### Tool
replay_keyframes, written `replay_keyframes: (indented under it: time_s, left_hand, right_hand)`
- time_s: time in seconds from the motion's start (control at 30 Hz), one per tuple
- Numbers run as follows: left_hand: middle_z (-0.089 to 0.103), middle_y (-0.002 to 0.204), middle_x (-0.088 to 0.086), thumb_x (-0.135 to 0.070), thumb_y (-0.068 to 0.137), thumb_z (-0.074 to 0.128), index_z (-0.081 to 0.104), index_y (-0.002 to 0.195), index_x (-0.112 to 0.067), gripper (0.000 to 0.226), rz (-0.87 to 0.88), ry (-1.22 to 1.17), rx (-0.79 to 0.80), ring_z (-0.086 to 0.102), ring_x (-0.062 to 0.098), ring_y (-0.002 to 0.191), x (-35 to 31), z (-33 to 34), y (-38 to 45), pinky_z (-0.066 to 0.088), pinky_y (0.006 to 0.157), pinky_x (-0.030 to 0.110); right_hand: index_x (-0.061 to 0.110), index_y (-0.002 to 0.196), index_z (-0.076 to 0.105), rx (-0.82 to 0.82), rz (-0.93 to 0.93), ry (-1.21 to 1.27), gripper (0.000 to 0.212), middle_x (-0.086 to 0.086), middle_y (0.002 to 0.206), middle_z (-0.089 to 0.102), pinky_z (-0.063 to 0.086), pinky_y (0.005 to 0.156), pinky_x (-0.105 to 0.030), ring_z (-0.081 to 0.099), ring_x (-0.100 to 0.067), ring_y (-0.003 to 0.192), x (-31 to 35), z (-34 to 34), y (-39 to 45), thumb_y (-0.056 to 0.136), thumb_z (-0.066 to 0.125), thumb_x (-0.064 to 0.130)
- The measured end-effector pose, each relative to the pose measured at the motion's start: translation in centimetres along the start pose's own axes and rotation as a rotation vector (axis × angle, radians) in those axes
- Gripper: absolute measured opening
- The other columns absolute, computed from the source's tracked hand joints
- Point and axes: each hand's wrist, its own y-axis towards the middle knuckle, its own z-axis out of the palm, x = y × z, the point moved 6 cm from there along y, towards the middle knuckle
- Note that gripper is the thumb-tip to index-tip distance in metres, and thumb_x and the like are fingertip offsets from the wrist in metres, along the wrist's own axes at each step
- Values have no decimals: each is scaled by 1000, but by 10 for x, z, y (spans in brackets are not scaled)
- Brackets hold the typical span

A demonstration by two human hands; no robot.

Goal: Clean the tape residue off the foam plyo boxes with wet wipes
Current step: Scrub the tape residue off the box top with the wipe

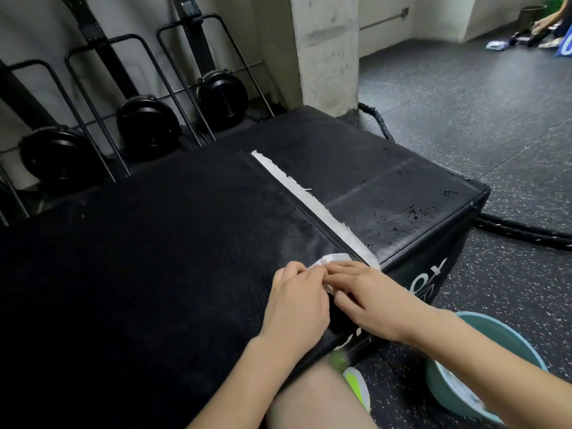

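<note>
Two black foam plyo boxes stand side by side, a matte one (139,243) on the left and a glossy wet one (387,181) on the right. A long strip of white tape residue (312,202) runs along the seam between them. At the near end of the strip lies a white wet wipe (116,260). My left hand (297,298) and my right hand (368,298) both pinch the wipe at the seam, fingers curled on it. Most of the wipe is hidden under my fingers.
A teal basin (492,332) with wipes stands on the speckled rubber floor at the lower right. Thick black battle rope (520,230) lies right of the boxes. Upright rowing machines (148,125) line the wall behind. A concrete pillar (328,51) stands behind the boxes. A person crouches at the far right corner.
</note>
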Motion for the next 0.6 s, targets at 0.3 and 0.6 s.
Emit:
replay_keyframes:
  time_s: [0.3, 0.6]
  left_hand:
    - [62, 79, -18, -43, 85, 67, 72, 92, -31, 15, 54, -15, -227, 50, 7, 87, 18, -5, -50, 38, 85, 27]
    - [63, 103, -21, -36, 95, 60, 67, 108, -32, 16, -38, -85, -68, 41, 5, 109, 31, -1, -37, 29, 95, 29]
  right_hand:
    - [22, 95, 68, -66, -48, -71, 31, 13, 107, 64, 52, 81, -30, 60, -11, 93, 8, -1, -27, 97, 51, 49]
    - [27, 91, 76, -9, 1, -113, 7, 11, 104, 70, 52, 79, -38, 61, -20, 91, 5, 4, -12, 90, 73, 33]
